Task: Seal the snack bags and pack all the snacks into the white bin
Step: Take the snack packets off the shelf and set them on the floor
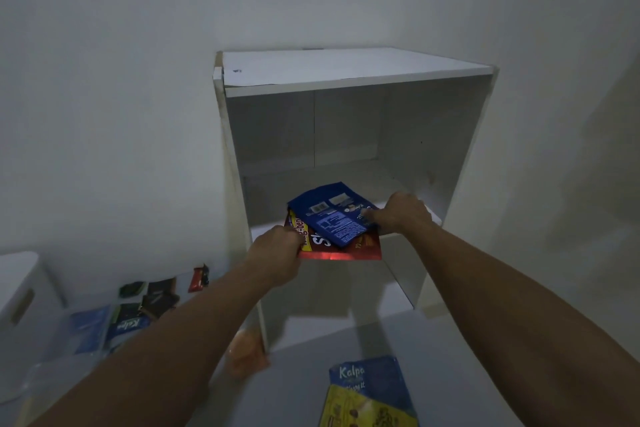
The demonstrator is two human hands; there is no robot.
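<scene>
On the shelf [408,210], both hands grip stacked blue bag [334,215] and red bag [341,250].

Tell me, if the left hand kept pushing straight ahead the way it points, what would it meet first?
Little beyond what it already grips: the left hand pinches the red bag, with the blue bag lying on top. Past them the shelf looks free up to its back wall, though depth is hard to judge.
</scene>
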